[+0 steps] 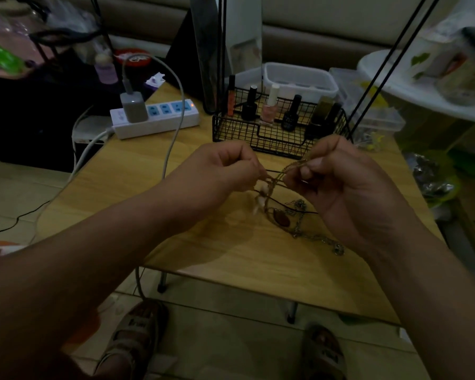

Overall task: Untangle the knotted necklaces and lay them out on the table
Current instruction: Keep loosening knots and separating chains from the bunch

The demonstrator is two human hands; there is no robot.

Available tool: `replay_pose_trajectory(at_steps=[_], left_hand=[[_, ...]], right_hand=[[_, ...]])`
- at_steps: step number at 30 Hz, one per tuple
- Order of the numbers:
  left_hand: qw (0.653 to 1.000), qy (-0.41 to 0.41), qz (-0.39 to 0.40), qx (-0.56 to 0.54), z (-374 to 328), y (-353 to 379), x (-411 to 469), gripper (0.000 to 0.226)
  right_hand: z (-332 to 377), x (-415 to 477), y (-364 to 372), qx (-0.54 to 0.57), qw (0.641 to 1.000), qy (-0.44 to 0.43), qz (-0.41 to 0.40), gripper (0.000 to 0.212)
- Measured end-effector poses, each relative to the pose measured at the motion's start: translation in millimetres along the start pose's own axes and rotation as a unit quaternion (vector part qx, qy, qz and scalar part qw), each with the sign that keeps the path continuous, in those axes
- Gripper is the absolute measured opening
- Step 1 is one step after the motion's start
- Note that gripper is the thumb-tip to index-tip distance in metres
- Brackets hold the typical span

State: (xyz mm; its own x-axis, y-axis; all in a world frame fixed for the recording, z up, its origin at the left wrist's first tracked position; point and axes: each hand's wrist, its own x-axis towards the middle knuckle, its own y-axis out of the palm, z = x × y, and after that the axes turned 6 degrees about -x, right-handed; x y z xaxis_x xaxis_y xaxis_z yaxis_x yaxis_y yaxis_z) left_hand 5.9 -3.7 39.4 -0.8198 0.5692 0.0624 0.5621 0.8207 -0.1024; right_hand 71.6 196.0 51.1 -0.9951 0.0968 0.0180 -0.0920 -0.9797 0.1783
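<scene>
A tangle of necklaces point(274, 187) hangs between my two hands above the small wooden table point(231, 256). My left hand point(225, 171) pinches a gold chain and a black cord at the knot's left side. My right hand point(337, 182) pinches the gold chain a little higher, on the right. White shell-like beads point(261, 198) dangle under the knot. A brown oval pendant point(281, 217) and a silver chain point(316, 237) trail down onto the tabletop below my right hand.
A black wire basket point(280, 127) with nail polish bottles stands just behind my hands. A white power strip point(154, 119) with a charger and cable lies at the back left. Clear plastic boxes point(299, 80) sit behind the basket. My sandalled feet point(137, 333) show under the table's front edge.
</scene>
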Motion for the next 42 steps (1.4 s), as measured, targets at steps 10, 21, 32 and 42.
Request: replay_pose_trajectory(at_steps=[10, 21, 32, 42], left_hand=[[0.991, -0.039, -0.059, -0.113, 0.6, 3.7, 6.8, 0.019], [0.992, -0.068, -0.066, -0.082, 3.7, 12.4, 2.7, 0.013], [0.993, -0.013, -0.116, -0.036, 0.3, 16.0, 1.4, 0.012], [0.987, 0.06, -0.141, 0.049, -3.6, -1.1, 3.7, 0.016]], right_hand=[[-4.9, -4.3, 0.6, -0.154, 0.988, 0.003, 0.008, 0.016], [-8.2, -2.2, 11.6, -0.028, 0.999, 0.004, 0.016, 0.016], [-5.8, -3.4, 24.0, 0.053, 0.993, 0.098, -0.031, 0.024], [-2.7, -11.0, 14.3, -0.321, 0.937, 0.118, 0.072, 0.009]])
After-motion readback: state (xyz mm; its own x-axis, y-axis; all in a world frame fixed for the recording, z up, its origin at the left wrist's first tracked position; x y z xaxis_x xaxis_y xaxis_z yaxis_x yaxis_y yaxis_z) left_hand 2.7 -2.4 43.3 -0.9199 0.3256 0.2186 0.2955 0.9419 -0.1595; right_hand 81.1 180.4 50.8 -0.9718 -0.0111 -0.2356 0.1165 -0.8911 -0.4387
